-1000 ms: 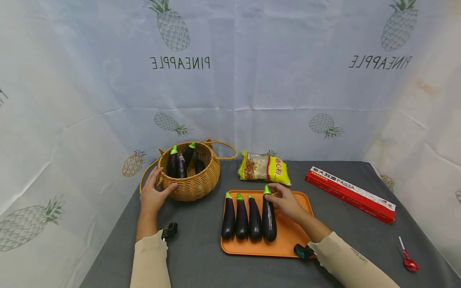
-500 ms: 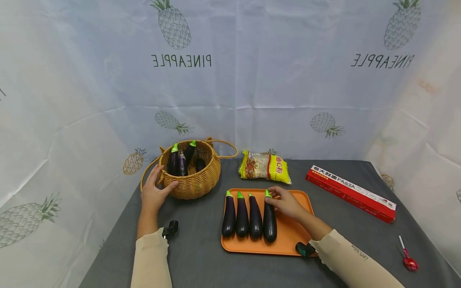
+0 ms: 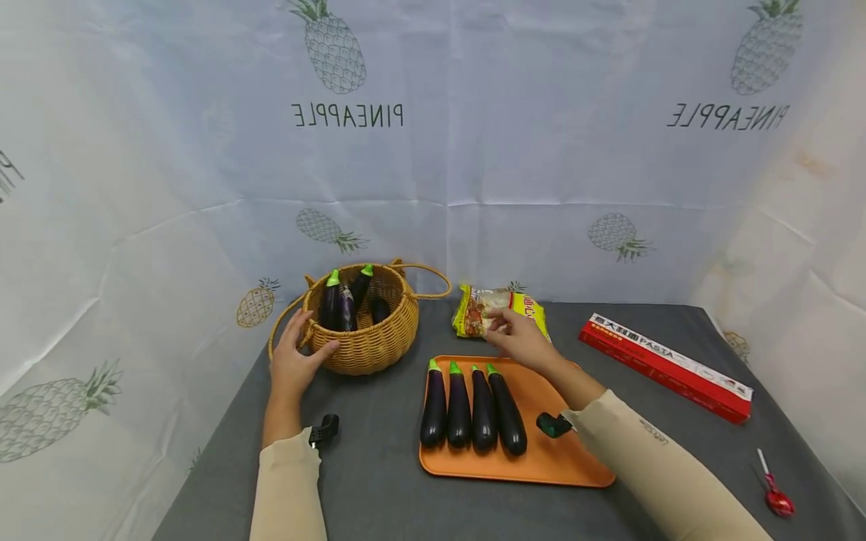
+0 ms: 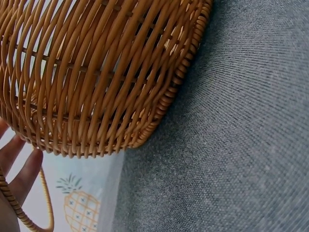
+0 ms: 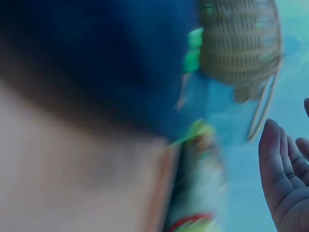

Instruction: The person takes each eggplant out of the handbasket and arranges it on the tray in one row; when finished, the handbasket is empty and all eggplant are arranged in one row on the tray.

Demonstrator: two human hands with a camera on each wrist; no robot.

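My left hand (image 3: 294, 364) rests against the left side of a round wicker basket (image 3: 375, 349), thumb and fingers spread. In the left wrist view the fingers (image 4: 24, 176) touch its woven wall, near a loop of the handle. Several dark eggplants (image 3: 330, 306) with green stems lie in the basket. On an orange tray (image 3: 555, 462) several more eggplants lie side by side; the rightmost eggplant (image 3: 506, 409) slants, its stem leaning left. My right hand (image 3: 524, 342) is above the tray's back edge, holding nothing, its fingers loosely bent in front of a yellow food bag (image 3: 470, 312).
A red pasta box (image 3: 666, 368) lies at a slant on the right. Near the table's right edge is a red lollipop (image 3: 778, 500). Behind the grey tabletop (image 3: 379, 481) hangs a pale pineapple-print cloth (image 3: 514, 150).
My right hand has let go of the rightmost eggplant and moved up and slightly back toward the bag. That eggplant's stem end now leans left against the row. The left hand stays put.
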